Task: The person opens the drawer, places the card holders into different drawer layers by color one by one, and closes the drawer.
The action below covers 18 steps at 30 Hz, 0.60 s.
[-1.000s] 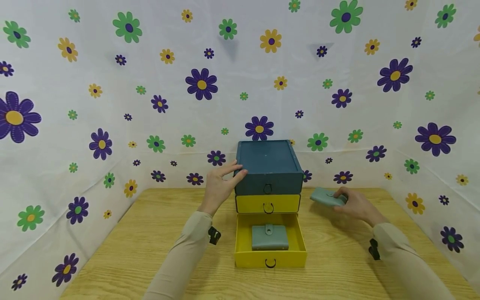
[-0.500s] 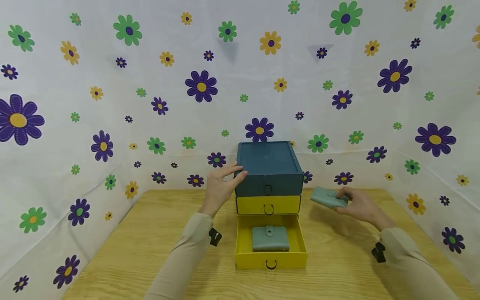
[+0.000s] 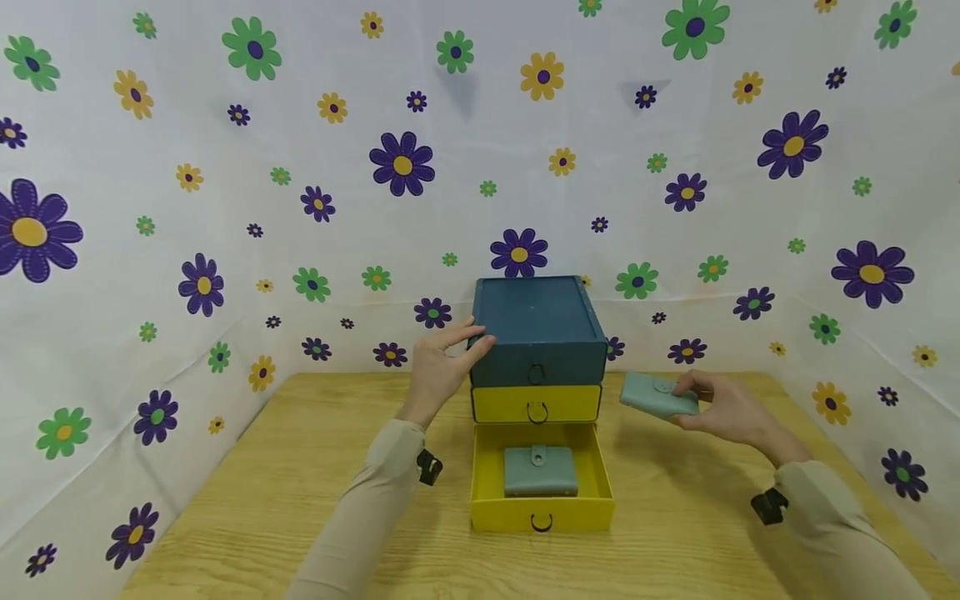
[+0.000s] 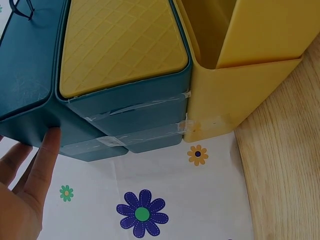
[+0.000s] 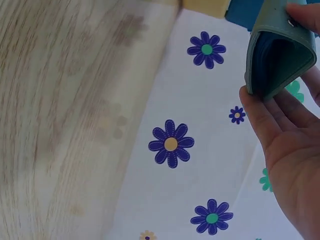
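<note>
A small stacked drawer cabinet (image 3: 536, 310), blue on top with yellow drawers, stands at the middle of the table. Its bottom yellow drawer (image 3: 498, 517) is pulled out, and a grey-green snap wallet (image 3: 538, 475) lies inside. My left hand (image 3: 435, 375) rests on the cabinet's upper left side with fingers extended; the left wrist view shows the fingertips (image 4: 50, 136) against the blue side wall. To the right of the cabinet, my right hand (image 3: 723, 410) pinches a second grey-green snap wallet (image 3: 651, 395) between thumb and fingers. In the right wrist view this wallet (image 5: 287, 37) bows slightly apart at its end.
The wooden table (image 3: 315, 492) extends on both sides of the cabinet. A white flower-print cloth (image 3: 337, 250) hangs close behind it and along the sides. The middle yellow drawer (image 3: 536, 404) and the blue top drawer (image 3: 510, 364) are closed.
My right wrist and forearm have shifted to the right, while the held wallet stays in nearly the same spot, slightly turned. The left hand keeps its place on the cabinet.
</note>
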Available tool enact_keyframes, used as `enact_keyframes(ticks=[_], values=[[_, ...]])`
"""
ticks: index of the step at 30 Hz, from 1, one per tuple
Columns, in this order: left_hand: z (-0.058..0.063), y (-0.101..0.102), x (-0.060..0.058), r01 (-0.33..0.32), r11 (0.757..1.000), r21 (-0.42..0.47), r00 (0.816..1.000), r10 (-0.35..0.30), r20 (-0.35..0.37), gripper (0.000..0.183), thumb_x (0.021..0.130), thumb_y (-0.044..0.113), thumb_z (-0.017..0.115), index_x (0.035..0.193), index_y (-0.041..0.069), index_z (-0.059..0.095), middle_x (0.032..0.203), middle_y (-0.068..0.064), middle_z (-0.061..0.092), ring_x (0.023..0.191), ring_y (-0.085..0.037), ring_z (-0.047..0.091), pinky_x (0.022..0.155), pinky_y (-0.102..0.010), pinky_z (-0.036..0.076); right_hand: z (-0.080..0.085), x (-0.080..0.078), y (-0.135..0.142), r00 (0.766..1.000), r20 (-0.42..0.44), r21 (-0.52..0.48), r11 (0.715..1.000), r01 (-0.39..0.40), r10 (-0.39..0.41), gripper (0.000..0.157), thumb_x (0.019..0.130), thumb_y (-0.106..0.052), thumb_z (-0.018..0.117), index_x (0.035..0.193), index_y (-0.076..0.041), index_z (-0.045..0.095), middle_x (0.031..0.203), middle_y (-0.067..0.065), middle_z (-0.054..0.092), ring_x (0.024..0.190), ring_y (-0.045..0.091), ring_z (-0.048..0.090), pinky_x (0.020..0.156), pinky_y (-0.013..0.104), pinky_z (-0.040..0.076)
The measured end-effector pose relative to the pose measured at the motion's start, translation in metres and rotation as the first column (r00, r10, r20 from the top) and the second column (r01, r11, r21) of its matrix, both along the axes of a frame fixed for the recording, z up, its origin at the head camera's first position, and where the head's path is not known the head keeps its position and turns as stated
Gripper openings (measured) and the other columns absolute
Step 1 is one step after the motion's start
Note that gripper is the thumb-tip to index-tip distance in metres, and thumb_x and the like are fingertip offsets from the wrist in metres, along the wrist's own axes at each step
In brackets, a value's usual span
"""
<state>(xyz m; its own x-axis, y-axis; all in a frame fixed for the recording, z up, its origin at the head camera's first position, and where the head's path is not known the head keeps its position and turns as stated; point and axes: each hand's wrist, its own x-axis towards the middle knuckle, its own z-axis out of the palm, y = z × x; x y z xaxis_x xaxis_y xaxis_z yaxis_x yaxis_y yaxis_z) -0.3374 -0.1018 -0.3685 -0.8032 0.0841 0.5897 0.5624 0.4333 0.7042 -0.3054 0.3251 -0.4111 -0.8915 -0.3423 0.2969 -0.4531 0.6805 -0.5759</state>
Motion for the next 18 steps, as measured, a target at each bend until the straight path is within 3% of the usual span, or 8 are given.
enact_keyframes(ticks=[13, 18], values=[[0.002, -0.001, 0.002, 0.005, 1.000, -0.007, 1.000, -0.005, 0.022, 0.043, 0.087, 0.047, 0.071, 0.118, 0.017, 0.073, 0.137, -0.006, 0.060, 0.133, -0.025, 0.052, 0.110, -0.054, 0.038, 0.010, 0.021, -0.013, 0.996, 0.043, -0.039, 0.996, -0.082, 0.084, 0.030, 0.076, -0.019, 0.084, 0.100, -0.012, 0.067, 0.124, 0.022, 0.062, 0.113, 0.041, 0.062, 0.096, 0.052, 0.050], [0.002, -0.001, 0.000, 0.001, 1.000, -0.029, 1.000, -0.001, 0.019, 0.042, 0.088, 0.046, 0.071, 0.118, 0.018, 0.073, 0.137, -0.004, 0.060, 0.133, -0.024, 0.052, 0.099, -0.045, 0.051, 0.014, 0.025, -0.022, 0.990, 0.029, -0.037, 0.990, -0.134, 0.135, 0.029, 0.076, -0.019, 0.083, 0.099, -0.016, 0.066, 0.124, 0.020, 0.063, 0.112, 0.038, 0.063, 0.095, 0.053, 0.050]])
